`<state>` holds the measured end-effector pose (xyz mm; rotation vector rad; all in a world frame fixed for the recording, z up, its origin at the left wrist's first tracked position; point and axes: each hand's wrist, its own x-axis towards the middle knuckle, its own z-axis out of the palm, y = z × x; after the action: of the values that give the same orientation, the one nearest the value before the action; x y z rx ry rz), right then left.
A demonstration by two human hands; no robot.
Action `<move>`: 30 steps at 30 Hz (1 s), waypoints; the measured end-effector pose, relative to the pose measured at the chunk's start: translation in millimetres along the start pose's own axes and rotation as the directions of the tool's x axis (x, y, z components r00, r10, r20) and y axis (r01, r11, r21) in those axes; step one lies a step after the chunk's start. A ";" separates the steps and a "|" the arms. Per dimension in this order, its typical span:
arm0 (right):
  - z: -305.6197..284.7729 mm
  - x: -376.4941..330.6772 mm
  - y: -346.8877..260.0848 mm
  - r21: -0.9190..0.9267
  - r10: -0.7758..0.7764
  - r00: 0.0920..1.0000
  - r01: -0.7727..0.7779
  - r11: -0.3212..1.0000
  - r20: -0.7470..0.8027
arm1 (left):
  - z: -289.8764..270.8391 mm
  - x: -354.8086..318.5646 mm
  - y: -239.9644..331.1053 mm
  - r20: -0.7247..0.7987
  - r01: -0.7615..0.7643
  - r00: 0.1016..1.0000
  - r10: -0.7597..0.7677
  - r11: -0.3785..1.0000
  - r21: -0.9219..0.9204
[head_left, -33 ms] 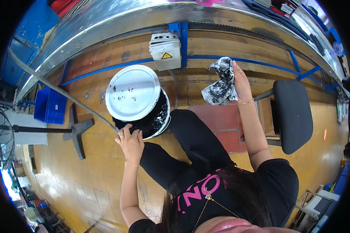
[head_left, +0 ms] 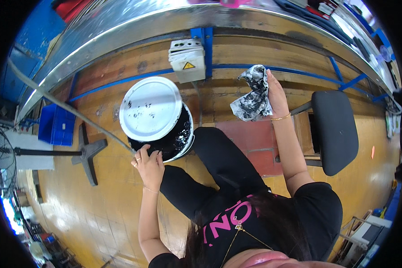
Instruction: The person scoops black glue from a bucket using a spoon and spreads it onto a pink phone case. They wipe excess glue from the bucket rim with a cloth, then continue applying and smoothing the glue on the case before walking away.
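Observation:
A white bucket (head_left: 187, 145) stands on the floor before my knees, its inside coated with glossy black paint or ink. Its round white lid (head_left: 151, 107), marked with black specks, rests across the far part of the opening and leaves the near part uncovered. My left hand (head_left: 148, 167) is at the bucket's near left rim, fingers curled over the edge. Out to the right, my right hand (head_left: 278, 96) holds up a crumpled white rag (head_left: 253, 100) with heavy black stains, apart from the bucket. The rag hides part of that hand's fingers.
A metal-topped table (head_left: 134, 27) with blue legs runs along the far side, carrying a grey electrical box (head_left: 187, 62). A black-backed chair (head_left: 336, 134) is at my right. To the left are a blue bin (head_left: 57, 125), a fan stand (head_left: 87, 154) and a slanting grey cable (head_left: 76, 111).

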<state>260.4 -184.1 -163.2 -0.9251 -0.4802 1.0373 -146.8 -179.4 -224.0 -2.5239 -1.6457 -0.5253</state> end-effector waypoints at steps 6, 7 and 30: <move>-8.1 0.3 -28.3 -0.014 -0.147 0.986 0.146 0.989 -0.083 | 7.1 0.8 -3.7 -0.030 0.074 0.997 -0.075 0.997 -0.033; -9.5 2.9 -31.4 -0.038 -0.172 0.980 0.169 0.985 -0.100 | 10.4 1.7 -6.3 -0.057 0.064 0.996 -0.067 0.997 -0.046; 115.8 -4.2 188.4 -0.002 0.440 0.873 -0.450 0.893 0.212 | -18.4 26.3 -28.1 -0.143 0.186 0.958 -0.247 0.921 -0.343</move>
<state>77.2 -102.4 -256.4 -0.9105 -0.4198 1.5726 -166.9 -149.3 -201.4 -2.4120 -1.9148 -1.1052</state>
